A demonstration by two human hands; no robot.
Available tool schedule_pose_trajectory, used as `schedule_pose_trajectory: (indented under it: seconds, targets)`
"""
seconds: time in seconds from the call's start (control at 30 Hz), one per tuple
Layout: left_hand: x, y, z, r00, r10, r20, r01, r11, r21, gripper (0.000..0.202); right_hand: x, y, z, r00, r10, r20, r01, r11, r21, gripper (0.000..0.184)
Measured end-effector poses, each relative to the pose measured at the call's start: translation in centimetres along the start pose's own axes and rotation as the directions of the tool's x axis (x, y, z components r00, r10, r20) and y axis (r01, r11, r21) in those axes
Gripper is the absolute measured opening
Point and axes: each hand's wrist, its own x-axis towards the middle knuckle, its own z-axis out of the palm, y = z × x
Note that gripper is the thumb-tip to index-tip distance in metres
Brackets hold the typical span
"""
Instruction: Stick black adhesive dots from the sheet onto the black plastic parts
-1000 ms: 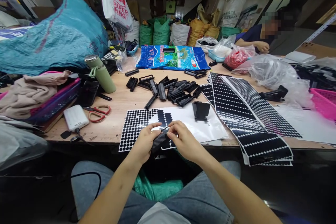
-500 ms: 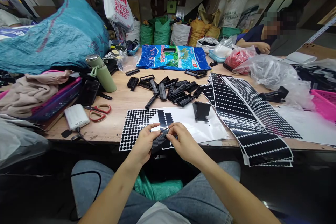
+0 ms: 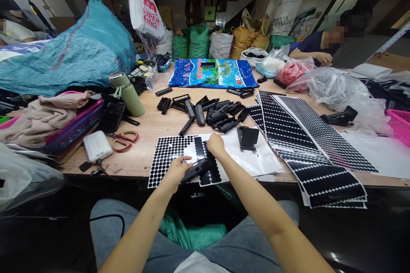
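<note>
My left hand (image 3: pixel 174 173) grips a black ribbed plastic part (image 3: pixel 196 170) by its left end, holding it tilted over the table's front edge. Farther forward, my right hand (image 3: pixel 215 145) has its fingers closed at the top of a white sheet with joined black oval stickers (image 3: pixel 209 176); whatever lies in the pinch is hidden. To the left of the ovals is a sheet of black round stickers (image 3: pixel 165 155). A black plastic bracket (image 3: pixel 248 137) stands right of my right hand. Beyond both hands lies a pile of similar black plastic parts (image 3: pixel 221 113).
Long sheets of black stickers (image 3: pixel 288 132) overhang the table edge at right. On the left are red-handled scissors (image 3: pixel 126 140), a white power bank (image 3: pixel 98 146) and a green bottle (image 3: pixel 130 96). A blue printed bag (image 3: pixel 188 74) lies behind the pile. Another person (image 3: pixel 315 47) sits at far right.
My right hand has left the ribbed part and moved forward to the oval sticker sheet. My left hand still holds the part, which is now turned slightly and more exposed.
</note>
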Motion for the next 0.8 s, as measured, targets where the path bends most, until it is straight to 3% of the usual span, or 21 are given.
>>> schedule_pose_trajectory:
  seconds: [0.2, 0.37, 0.5, 0.67, 0.8]
  targets:
    - [0.3, 0.1, -0.1, 1.0, 0.015, 0.016, -0.015, 1.0, 0.014, 0.034, 0.1, 0.5, 0.3, 0.998, 0.061, -0.024, -0.059, 0.995, 0.077, 0.025]
    - [0.3, 0.6, -0.5, 0.998, -0.05, 0.034, 0.051, 0.998, -0.033, 0.035, 0.5, 0.4, -0.1, 0.997, 0.067, 0.027, -0.072, 0.958, 0.279, 0.005]
    - [0.1, 1.4, -1.3, 0.991, -0.11, 0.079, 0.118, 0.988, -0.102, 0.035, -0.6, 1.1, -1.6, 0.997, 0.013, 0.075, -0.051, 0.848, 0.527, 0.018]
    - [-0.1, 2.3, -2.4, 0.992, -0.086, 0.097, 0.098, 0.987, -0.125, 0.032, -4.0, 2.0, -3.8, 0.992, -0.042, 0.117, -0.058, 0.674, 0.736, 0.026]
    - [-0.7, 3.0, -2.9, 0.987, -0.064, 0.148, 0.085, 0.987, -0.136, 0.033, -7.1, 1.6, -5.6, 0.945, -0.146, 0.292, -0.157, 0.58, 0.799, 0.028]
